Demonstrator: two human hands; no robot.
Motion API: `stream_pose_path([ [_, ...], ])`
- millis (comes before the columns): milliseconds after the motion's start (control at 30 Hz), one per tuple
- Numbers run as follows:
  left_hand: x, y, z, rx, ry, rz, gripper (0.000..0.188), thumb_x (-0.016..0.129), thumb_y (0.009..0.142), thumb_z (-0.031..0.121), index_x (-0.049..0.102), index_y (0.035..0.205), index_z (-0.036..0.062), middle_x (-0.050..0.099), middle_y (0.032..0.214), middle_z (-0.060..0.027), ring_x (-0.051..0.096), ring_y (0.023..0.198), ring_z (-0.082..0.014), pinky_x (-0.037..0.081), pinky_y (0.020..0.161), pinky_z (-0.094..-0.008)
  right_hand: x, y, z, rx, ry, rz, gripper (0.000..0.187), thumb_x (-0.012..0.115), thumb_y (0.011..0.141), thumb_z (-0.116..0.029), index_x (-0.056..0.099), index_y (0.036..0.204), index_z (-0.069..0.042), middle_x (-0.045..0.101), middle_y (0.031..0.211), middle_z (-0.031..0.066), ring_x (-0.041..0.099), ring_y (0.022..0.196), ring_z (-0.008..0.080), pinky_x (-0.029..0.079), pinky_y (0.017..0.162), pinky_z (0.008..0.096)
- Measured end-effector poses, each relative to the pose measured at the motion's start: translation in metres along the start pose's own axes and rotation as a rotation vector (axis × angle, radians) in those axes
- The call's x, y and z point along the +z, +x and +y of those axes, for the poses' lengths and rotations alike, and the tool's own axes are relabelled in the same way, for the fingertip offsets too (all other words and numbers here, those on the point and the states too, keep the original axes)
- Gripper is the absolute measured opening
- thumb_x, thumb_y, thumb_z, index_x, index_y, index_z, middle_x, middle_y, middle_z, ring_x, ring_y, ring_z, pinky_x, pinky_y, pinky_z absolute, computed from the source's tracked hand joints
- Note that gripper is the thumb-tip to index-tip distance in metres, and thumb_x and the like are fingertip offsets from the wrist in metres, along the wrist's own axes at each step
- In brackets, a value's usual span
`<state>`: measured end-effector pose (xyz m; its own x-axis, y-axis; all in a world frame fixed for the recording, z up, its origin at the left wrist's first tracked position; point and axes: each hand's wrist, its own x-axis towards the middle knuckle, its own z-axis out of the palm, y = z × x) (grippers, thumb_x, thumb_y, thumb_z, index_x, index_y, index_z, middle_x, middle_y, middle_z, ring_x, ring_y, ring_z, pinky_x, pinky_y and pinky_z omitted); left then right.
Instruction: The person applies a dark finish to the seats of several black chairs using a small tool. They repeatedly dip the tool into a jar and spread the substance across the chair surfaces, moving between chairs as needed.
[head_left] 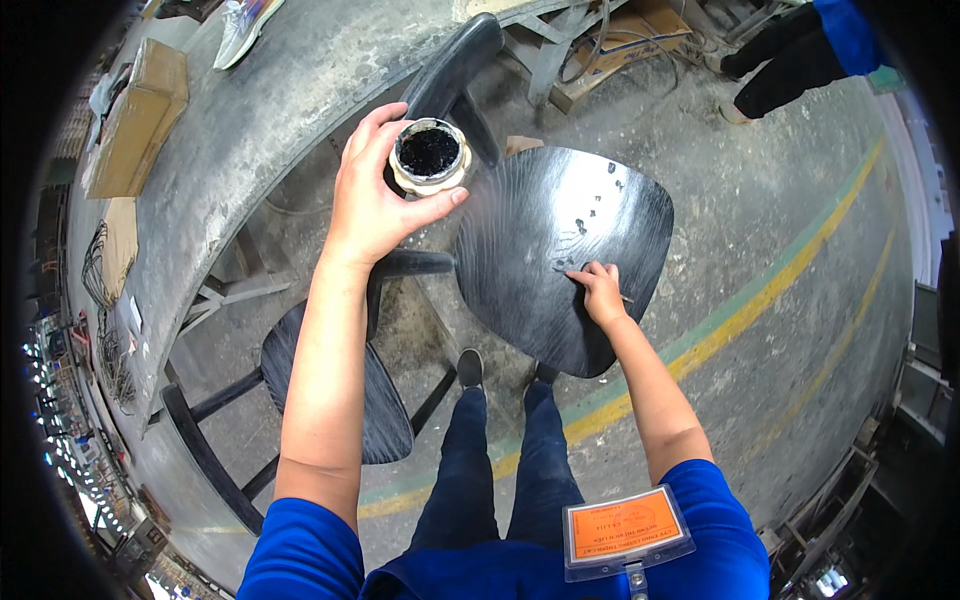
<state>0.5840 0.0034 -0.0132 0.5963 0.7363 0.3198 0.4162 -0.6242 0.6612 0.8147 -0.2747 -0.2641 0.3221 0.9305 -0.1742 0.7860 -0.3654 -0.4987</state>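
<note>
My left hand (375,190) is wrapped round a small round pot (465,160), pale on the outside with dark black matter inside, held up in front of the chair back. My right hand (603,295) rests low over the black wood-grained chair seat (510,250), its fingers pinched on a thin stick-like tool (627,299). Only a short end of that tool shows; its tip is hidden by the fingers. Several dark blobs (581,227) lie in a line on the glossy seat, running away from my fingertips.
A second black chair (385,410) lies lower left. Along the left curves a grey worktop (270,110) with a cardboard box (145,120) and a shoe (240,30) on it. Another person (800,50) stands at the far right, beyond the yellow floor line (790,270).
</note>
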Motion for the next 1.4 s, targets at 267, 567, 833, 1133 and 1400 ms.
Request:
stream_pose_path([
  [267, 0.001, 0.000, -0.004, 0.004, -0.042, 0.007, 0.070, 0.090, 0.055, 0.037, 0.064, 0.111, 0.0032, 0.054, 0.132, -0.0129, 0.054, 0.120, -0.0312, 0.045, 0.100, -0.0420, 0.012, -0.004, 0.002, 0.068, 0.041, 0.153, 0.034, 0.056, 0.080, 0.001, 0.076, 0.098, -0.019, 0.061, 0.093, 0.0035, 0.050, 0.094, 0.0305, 0.046, 0.088, 0.0374],
  [567, -0.001, 0.001, -0.002, 0.009, -0.023, 0.007, 0.069, 0.090, 0.054, 0.036, 0.065, 0.110, 0.0031, 0.054, 0.132, -0.0130, 0.054, 0.121, -0.0315, 0.045, 0.100, -0.0426, 0.008, 0.004, -0.002, 0.122, 0.079, 0.203, 0.034, 0.056, 0.080, 0.002, 0.077, 0.097, -0.019, 0.061, 0.091, 0.0037, 0.050, 0.095, 0.0302, 0.046, 0.089, 0.0369],
  [833, 0.000, -0.001, 0.000, -0.001, -0.014, -0.003, 0.065, 0.088, 0.056, 0.028, 0.063, 0.111, 0.0036, 0.053, 0.133, -0.0132, 0.053, 0.121, -0.0286, 0.043, 0.101, -0.0399, 0.005, 0.004, 0.002, 0.044, 0.057, 0.067, 0.035, 0.056, 0.081, 0.004, 0.077, 0.099, -0.019, 0.061, 0.093, 0.0039, 0.048, 0.090, 0.0299, 0.044, 0.087, 0.0363],
  [1133, 0.000, 0.001, -0.003, -0.025, -0.015, -0.009, 0.071, 0.088, 0.053, 0.035, 0.063, 0.112, 0.0049, 0.051, 0.135, -0.0137, 0.050, 0.125, -0.0333, 0.042, 0.103, -0.0457, 0.004, 0.013, -0.005, 0.021, 0.126, 0.157, 0.036, 0.057, 0.080, 0.006, 0.076, 0.099, -0.018, 0.059, 0.091, 0.0050, 0.048, 0.090, 0.0297, 0.044, 0.086, 0.0366],
  [1400, 0.000, 0.001, -0.005, -0.005, -0.055, 0.007, 0.070, 0.088, 0.053, 0.035, 0.064, 0.111, 0.0053, 0.052, 0.133, -0.0139, 0.052, 0.123, -0.0333, 0.044, 0.101, -0.0453, 0.017, 0.012, -0.019, -0.082, 0.004, 0.236, 0.039, 0.059, 0.076, 0.004, 0.075, 0.101, -0.021, 0.056, 0.092, 0.0051, 0.050, 0.093, 0.0294, 0.046, 0.083, 0.0392],
])
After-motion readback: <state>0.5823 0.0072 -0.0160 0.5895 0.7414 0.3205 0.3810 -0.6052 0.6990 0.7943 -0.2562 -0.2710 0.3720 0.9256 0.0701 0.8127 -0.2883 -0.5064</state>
